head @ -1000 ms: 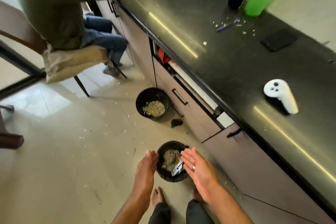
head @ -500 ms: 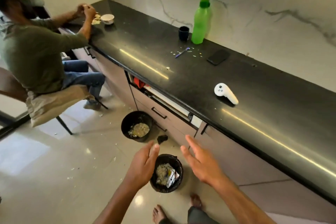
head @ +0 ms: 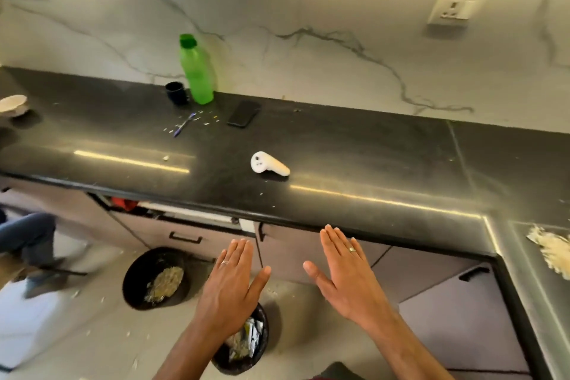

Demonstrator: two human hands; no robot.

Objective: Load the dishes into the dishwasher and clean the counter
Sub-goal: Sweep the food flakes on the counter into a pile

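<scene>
Both hands — left hand [head: 229, 282], right hand [head: 345, 273] — are flat, fingers straight, holding nothing, below the glossy black stone counter [head: 354, 145]; the dark blue mug [head: 175, 92] stands well beyond them.

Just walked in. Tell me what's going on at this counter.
A person stands at the black counter with left hand and right hand open, flat, holding nothing. Scraps lie round a pen near the green bottle; a white controller lies mid-counter. Two black bins of waste stand on the floor.
</scene>
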